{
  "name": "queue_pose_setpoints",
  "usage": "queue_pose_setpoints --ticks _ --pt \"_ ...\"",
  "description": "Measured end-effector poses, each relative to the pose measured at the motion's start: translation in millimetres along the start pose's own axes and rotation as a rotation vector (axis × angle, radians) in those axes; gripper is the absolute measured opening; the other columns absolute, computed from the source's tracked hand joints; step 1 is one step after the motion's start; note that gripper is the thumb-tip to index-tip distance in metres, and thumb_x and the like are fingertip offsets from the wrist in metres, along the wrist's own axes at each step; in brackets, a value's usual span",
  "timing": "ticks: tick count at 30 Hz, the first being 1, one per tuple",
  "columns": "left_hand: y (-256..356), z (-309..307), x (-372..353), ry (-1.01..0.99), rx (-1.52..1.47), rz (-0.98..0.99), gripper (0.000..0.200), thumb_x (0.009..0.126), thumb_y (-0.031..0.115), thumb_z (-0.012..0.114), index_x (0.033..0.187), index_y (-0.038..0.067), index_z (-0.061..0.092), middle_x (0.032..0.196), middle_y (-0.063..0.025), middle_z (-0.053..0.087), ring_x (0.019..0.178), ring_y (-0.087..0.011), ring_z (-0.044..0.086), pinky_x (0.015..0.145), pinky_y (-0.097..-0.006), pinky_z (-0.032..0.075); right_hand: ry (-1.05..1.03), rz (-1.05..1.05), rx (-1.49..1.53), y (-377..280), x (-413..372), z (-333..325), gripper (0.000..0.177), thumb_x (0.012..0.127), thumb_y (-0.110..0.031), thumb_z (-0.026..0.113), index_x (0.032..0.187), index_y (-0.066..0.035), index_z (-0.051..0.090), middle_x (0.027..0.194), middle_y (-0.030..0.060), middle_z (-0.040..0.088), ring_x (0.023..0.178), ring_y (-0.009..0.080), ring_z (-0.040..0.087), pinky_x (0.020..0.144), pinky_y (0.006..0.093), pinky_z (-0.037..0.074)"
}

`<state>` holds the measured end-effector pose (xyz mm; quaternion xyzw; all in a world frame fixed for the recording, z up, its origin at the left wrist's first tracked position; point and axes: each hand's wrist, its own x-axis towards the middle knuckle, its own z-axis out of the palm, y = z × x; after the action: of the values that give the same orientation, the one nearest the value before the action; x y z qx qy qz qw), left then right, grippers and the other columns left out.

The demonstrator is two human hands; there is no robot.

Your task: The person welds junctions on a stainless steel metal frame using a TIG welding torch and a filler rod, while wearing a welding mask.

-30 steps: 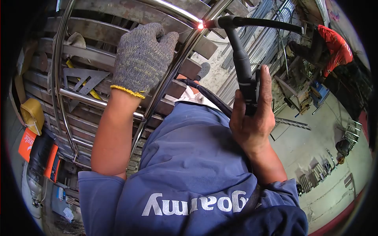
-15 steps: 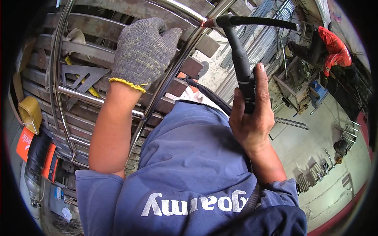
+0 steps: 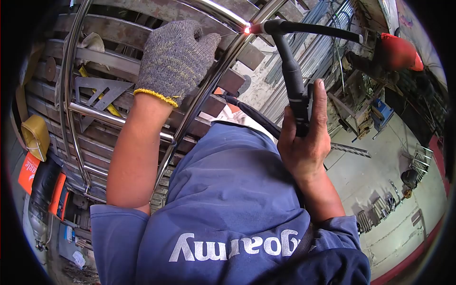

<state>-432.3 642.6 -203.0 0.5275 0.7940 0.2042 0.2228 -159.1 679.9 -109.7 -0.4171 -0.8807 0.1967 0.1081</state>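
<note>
My left hand [image 3: 176, 64], in a grey knitted glove with a yellow cuff, is closed on a thin filler rod [image 3: 229, 34] between thumb and fingers. The rod points at a bright glowing spot on a joint of the polished metal tube frame [image 3: 195, 110]. A black TIG welding torch [image 3: 290, 71] is in my bare right hand [image 3: 306, 137], its handle gripped and one finger stretched along it. The torch's nozzle [image 3: 256, 29] is at the glowing joint, while its long back cap points right. My right palm hides the lower handle.
Under the frame lies a slatted metal bench [image 3: 114, 59] with a set square [image 3: 102, 90] on it. A yellow container [image 3: 36, 137] and an orange-and-black tool [image 3: 47, 185] are at left. Another person in red [image 3: 399, 53] is at upper right, near a blue tool [image 3: 383, 111].
The glow at the joint has become much brighter and whiter. The torch has shifted very slightly; both hands keep nearly the same place. The person in red has moved and looks blurred.
</note>
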Motion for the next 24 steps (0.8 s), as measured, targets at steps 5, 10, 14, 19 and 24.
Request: queue_pose_setpoints --ticks 5,10,14,19,24 --pt "-0.3 -0.5 0.1 -0.006 -0.029 -0.012 0.041 0.097 0.044 0.076 0.094 0.002 0.078 0.091 -0.0220 0.075 0.088 -0.0415 0.073 0.081 -0.0512 0.057 -0.023 -0.007 -0.021 2.5 -1.9 -0.5 0.067 0.098 -0.002 0.074 0.159 0.007 0.047 0.147 0.0294 0.065 0.113 0.0369 0.078 0.090 0.0390 0.064" --pt "-0.6 -1.6 -0.1 -0.025 -0.010 -0.007 0.042 0.097 0.044 0.076 0.094 0.002 0.079 0.092 -0.0217 0.076 0.088 -0.0410 0.074 0.083 -0.0509 0.057 -0.034 -0.017 -0.033 1.3 -1.1 -0.2 0.068 0.097 -0.001 0.074 0.159 0.008 0.047 0.147 0.0285 0.066 0.112 0.0360 0.079 0.090 0.0383 0.064" --pt "2.7 -3.2 0.7 -0.062 -0.025 -0.068 0.042 0.097 0.044 0.076 0.096 0.002 0.080 0.093 -0.0211 0.077 0.090 -0.0399 0.075 0.084 -0.0500 0.058 -0.041 -0.021 -0.052 -2.6 0.0 -0.3 0.068 0.097 0.000 0.074 0.159 0.008 0.047 0.146 0.0284 0.066 0.111 0.0363 0.079 0.089 0.0384 0.064" --pt "1.8 -2.1 1.5 -0.049 0.005 -0.057 0.042 0.097 0.044 0.077 0.096 0.002 0.080 0.093 -0.0204 0.077 0.090 -0.0394 0.075 0.084 -0.0493 0.059 -0.031 0.006 -0.062 -8.5 -0.7 -1.0 0.068 0.099 -0.002 0.073 0.160 0.007 0.045 0.148 0.0282 0.065 0.111 0.0370 0.079 0.088 0.0392 0.064" --pt "-0.5 -0.1 1.4 -0.037 -0.008 -0.055 0.041 0.096 0.043 0.077 0.095 0.002 0.080 0.093 -0.0199 0.077 0.089 -0.0393 0.075 0.084 -0.0492 0.059 -0.031 0.071 -0.017 -5.2 -3.8 -3.3 0.067 0.102 -0.005 0.072 0.161 0.006 0.043 0.151 0.0291 0.062 0.117 0.0381 0.077 0.089 0.0389 0.064"
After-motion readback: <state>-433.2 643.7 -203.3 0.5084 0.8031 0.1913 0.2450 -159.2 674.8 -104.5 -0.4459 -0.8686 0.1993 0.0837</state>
